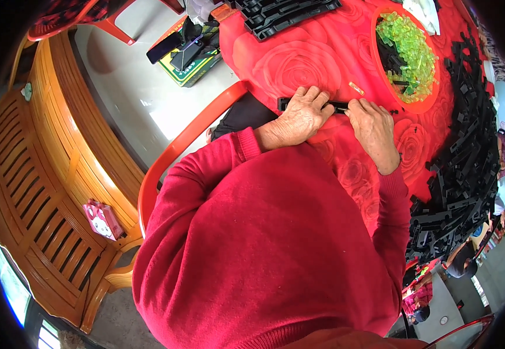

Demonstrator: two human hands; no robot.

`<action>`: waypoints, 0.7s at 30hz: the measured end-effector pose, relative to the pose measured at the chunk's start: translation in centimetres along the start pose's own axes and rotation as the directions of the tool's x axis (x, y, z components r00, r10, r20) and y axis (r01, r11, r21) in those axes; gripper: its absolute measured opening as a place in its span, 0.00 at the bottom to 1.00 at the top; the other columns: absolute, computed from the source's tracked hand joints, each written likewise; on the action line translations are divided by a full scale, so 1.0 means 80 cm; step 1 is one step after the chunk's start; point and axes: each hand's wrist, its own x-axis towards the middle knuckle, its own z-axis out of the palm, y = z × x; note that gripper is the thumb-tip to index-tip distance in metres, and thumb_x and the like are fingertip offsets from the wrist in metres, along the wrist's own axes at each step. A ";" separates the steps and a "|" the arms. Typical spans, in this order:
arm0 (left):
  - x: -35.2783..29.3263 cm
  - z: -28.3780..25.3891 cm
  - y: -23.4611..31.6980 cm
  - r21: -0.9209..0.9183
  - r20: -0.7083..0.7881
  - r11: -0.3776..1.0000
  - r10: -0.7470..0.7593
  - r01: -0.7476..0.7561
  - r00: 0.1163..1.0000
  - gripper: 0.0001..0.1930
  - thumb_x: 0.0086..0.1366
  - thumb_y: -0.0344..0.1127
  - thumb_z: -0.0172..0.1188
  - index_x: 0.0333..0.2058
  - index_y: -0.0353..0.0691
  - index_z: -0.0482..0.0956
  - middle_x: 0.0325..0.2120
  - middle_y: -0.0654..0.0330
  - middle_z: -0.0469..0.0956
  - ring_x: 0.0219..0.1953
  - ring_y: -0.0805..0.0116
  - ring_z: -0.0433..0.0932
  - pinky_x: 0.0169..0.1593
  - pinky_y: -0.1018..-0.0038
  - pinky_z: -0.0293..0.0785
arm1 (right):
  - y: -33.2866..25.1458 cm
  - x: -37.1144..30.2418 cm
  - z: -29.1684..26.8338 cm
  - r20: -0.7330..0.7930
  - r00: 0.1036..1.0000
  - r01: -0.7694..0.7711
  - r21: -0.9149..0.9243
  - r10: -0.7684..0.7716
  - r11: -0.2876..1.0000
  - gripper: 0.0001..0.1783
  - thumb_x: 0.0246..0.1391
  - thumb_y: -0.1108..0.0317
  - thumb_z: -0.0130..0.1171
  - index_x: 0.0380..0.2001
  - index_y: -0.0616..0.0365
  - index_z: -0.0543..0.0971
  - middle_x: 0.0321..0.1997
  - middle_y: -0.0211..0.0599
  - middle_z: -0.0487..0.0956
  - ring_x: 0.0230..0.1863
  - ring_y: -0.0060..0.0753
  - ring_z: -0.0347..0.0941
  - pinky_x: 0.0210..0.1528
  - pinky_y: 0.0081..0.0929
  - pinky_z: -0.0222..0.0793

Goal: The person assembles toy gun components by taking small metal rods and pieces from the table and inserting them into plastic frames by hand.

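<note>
A long, narrow black plastic piece (340, 107) lies across the red rose-patterned tablecloth (299, 64). My left hand (305, 116) is closed over its left part, and the blocky end sticks out beyond my fingers. At the right part of the same piece, my right hand (374, 131) has its fingers curled down on it. My palms and fingers hide much of the piece. Just beyond my hands lies a small yellowish piece (356, 88). To the right of it stands a red bowl (437, 87) holding yellow-green translucent bits (409, 49) and some black parts.
A big heap of black plastic parts (468, 157) covers the table's right side. Long black pieces (281, 14) are stacked at the far edge. A red chair (177, 136), a wooden bench (37, 203) and a box with phones (191, 67) are to the left. People (418, 302) show at lower right.
</note>
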 end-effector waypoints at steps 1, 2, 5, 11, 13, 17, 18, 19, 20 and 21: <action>0.000 0.000 0.000 0.003 -0.010 1.000 0.007 -0.007 1.000 0.11 0.48 0.32 0.55 0.33 0.39 0.76 0.40 0.53 0.72 0.40 0.57 0.69 0.42 0.64 0.66 | 0.001 0.001 -0.001 0.008 1.000 0.012 0.006 -0.012 1.000 0.07 0.52 0.66 0.56 0.28 0.56 0.70 0.23 0.38 0.72 0.28 0.42 0.73 0.29 0.39 0.67; 0.000 0.001 -0.001 0.003 -0.010 1.000 0.005 -0.005 1.000 0.11 0.48 0.32 0.55 0.33 0.39 0.76 0.40 0.53 0.72 0.40 0.57 0.69 0.42 0.64 0.66 | 0.002 0.002 -0.001 0.009 1.000 0.014 0.008 -0.014 1.000 0.07 0.52 0.66 0.56 0.28 0.56 0.70 0.23 0.38 0.72 0.28 0.42 0.73 0.29 0.39 0.67; -0.001 0.002 -0.001 0.016 -0.023 1.000 0.020 -0.019 1.000 0.11 0.48 0.32 0.55 0.33 0.39 0.76 0.39 0.53 0.72 0.40 0.58 0.69 0.41 0.64 0.66 | 0.004 0.006 -0.004 0.037 0.999 0.012 0.064 -0.015 0.998 0.07 0.53 0.66 0.55 0.28 0.57 0.70 0.22 0.40 0.73 0.26 0.44 0.74 0.26 0.40 0.69; 0.000 0.002 -0.001 0.029 -0.024 0.999 0.023 -0.023 0.999 0.10 0.47 0.33 0.56 0.32 0.39 0.76 0.39 0.54 0.72 0.40 0.58 0.69 0.40 0.65 0.66 | 0.006 0.008 -0.004 0.108 0.994 -0.014 0.070 0.007 0.997 0.08 0.55 0.65 0.54 0.28 0.57 0.70 0.22 0.41 0.74 0.24 0.45 0.75 0.23 0.41 0.69; 0.002 0.003 -0.001 0.021 -0.032 1.000 0.023 -0.022 0.999 0.10 0.48 0.33 0.56 0.31 0.40 0.76 0.38 0.54 0.72 0.40 0.59 0.69 0.40 0.65 0.66 | 0.008 0.009 -0.003 0.145 0.989 -0.017 0.052 0.010 0.998 0.07 0.55 0.66 0.54 0.27 0.57 0.70 0.22 0.41 0.74 0.24 0.45 0.75 0.23 0.40 0.70; 0.003 0.001 0.000 0.008 -0.003 1.000 0.023 -0.023 1.000 0.10 0.47 0.34 0.56 0.31 0.40 0.76 0.38 0.54 0.72 0.40 0.59 0.69 0.40 0.65 0.66 | 0.009 0.012 -0.002 0.155 0.988 0.007 0.053 -0.015 0.999 0.07 0.54 0.67 0.53 0.27 0.57 0.70 0.23 0.41 0.74 0.24 0.44 0.75 0.23 0.39 0.70; 0.003 0.002 0.000 0.006 -0.015 1.000 0.029 -0.029 0.999 0.10 0.47 0.34 0.56 0.31 0.40 0.76 0.38 0.54 0.72 0.40 0.59 0.69 0.40 0.65 0.66 | 0.009 0.012 -0.002 0.148 0.989 0.015 0.054 -0.023 0.998 0.07 0.54 0.67 0.54 0.27 0.57 0.70 0.23 0.41 0.74 0.24 0.44 0.75 0.23 0.38 0.70; 0.003 0.004 -0.001 0.004 -0.028 0.999 0.034 -0.034 0.999 0.11 0.47 0.35 0.56 0.31 0.40 0.76 0.38 0.54 0.72 0.39 0.59 0.69 0.39 0.65 0.66 | 0.010 0.012 -0.002 0.142 0.989 0.022 0.054 -0.030 0.998 0.06 0.53 0.68 0.54 0.26 0.57 0.70 0.23 0.41 0.74 0.23 0.44 0.76 0.22 0.37 0.70; 0.003 0.004 -0.001 -0.001 -0.028 0.999 0.036 -0.036 0.999 0.11 0.47 0.35 0.56 0.31 0.40 0.76 0.38 0.54 0.72 0.39 0.59 0.69 0.39 0.65 0.66 | 0.010 0.012 -0.001 0.145 0.989 0.018 0.053 -0.026 0.998 0.06 0.53 0.68 0.54 0.26 0.57 0.70 0.23 0.41 0.74 0.23 0.44 0.76 0.22 0.37 0.70; 0.003 0.004 -0.001 0.001 -0.015 0.999 0.035 -0.035 0.999 0.11 0.47 0.35 0.55 0.31 0.39 0.76 0.39 0.54 0.72 0.39 0.60 0.69 0.39 0.65 0.66 | 0.010 0.012 -0.001 0.136 0.990 0.029 0.051 -0.035 0.998 0.06 0.52 0.68 0.54 0.27 0.57 0.71 0.23 0.40 0.75 0.23 0.43 0.76 0.22 0.37 0.70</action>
